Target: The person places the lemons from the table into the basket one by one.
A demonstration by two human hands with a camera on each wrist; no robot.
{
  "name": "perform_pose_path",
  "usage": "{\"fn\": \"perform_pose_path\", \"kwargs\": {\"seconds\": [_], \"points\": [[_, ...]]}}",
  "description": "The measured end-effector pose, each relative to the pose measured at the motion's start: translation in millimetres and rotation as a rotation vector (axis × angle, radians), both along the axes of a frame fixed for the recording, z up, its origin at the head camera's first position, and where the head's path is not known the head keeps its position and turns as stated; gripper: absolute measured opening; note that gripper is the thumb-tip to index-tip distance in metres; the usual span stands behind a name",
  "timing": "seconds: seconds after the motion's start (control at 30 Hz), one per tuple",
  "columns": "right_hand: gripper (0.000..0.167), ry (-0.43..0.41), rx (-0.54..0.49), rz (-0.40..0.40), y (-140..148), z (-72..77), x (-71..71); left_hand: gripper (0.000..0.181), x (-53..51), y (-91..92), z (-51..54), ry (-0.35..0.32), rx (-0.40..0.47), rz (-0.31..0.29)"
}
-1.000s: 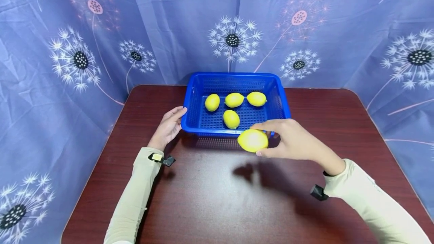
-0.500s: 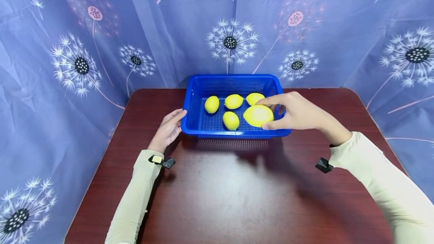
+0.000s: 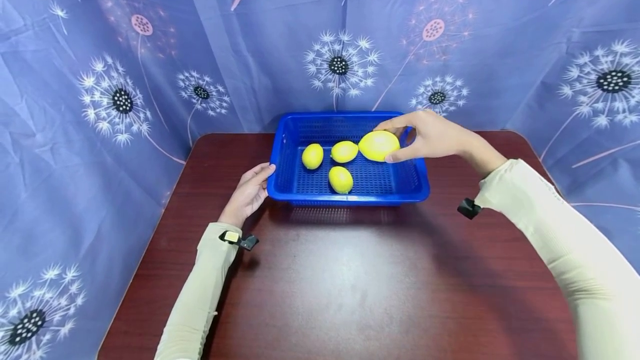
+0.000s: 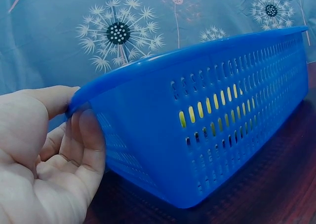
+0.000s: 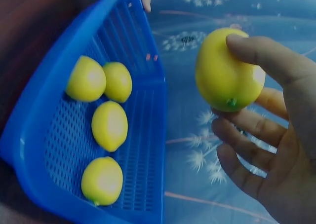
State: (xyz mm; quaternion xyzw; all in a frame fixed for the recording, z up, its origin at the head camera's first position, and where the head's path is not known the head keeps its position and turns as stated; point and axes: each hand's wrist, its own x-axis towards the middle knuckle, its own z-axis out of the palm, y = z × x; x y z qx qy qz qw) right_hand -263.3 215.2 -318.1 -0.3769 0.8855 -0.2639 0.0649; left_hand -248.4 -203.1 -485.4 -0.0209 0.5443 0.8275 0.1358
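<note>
My right hand (image 3: pixel 434 136) pinches a yellow lemon (image 3: pixel 379 146) between thumb and fingertips, above the right part of the blue plastic basket (image 3: pixel 345 198). In the right wrist view the held lemon (image 5: pixel 228 73) is apart from the basket, its green stem end showing. Several lemons lie inside the basket, among them a front lemon (image 3: pixel 341 180) and a left lemon (image 3: pixel 312 156). One lemon (image 5: pixel 102 180) in the right wrist view is hidden in the head view behind the held one. My left hand (image 3: pixel 247 192) grips the basket's left rim, thumb on top and fingers beneath.
The basket stands at the back of a dark red-brown table (image 3: pixel 320 282), close to a blue curtain (image 3: pixel 240 49) with dandelion prints. Wrist cameras are strapped at both sleeves.
My right hand has carried the lemon from in front of the basket, up and back over its right part. My left hand stays on the rim.
</note>
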Motion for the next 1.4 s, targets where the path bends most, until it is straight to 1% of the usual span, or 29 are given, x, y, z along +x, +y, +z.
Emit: {"fn": "perform_pose_path", "kwargs": {"seconds": [0.1,0.2,0.3,0.43,0.57,0.67,0.87,1.1,1.23,1.4], "points": [[0.054,-0.045,-0.011,0.023,1,0.4,-11.1,0.013,0.1,-1.2,-1.4,0.002,-0.003,0.001],[0.054,-0.066,-0.024,0.049,2,-0.1,-22.5,0.012,0.2,-2.1,-1.1,0.001,0.008,0.0],[0.054,-0.063,-0.017,0.069,1,-0.2,-32.9,0.01,0.5,-1.7,-0.5,-0.001,0.022,0.001],[0.056,-0.041,0.014,0.077,-4,-0.6,-46.1,0.008,1.5,-0.8,-0.6,0.001,0.032,0.004],[0.058,-0.057,0.031,0.072,-9,-3.6,-59.0,0.008,1.9,-0.9,-0.9,0.007,0.048,0.002],[0.059,-0.092,0.029,0.056,-11,-8.8,-68.0,0.008,1.4,-0.2,-0.8,0.011,0.053,0.0],[0.06,-0.159,0.021,0.005,-11,-23.3,-81.1,0.007,0.6,2.2,-0.6,0.01,0.037,0.005],[0.059,-0.198,0.042,-0.019,-14,-41.7,-96.3,0.006,1.1,2.1,-0.8,0.004,0.046,0.009],[0.06,-0.239,0.06,-0.029,-16,-49.1,-102.1,0.007,1.2,1.8,-0.2,0.001,0.04,0.007],[0.058,-0.272,0.116,-0.039,-19,-57.0,-105.4,0.008,1.4,0.9,0.8,0.001,0.038,0.003]]}}
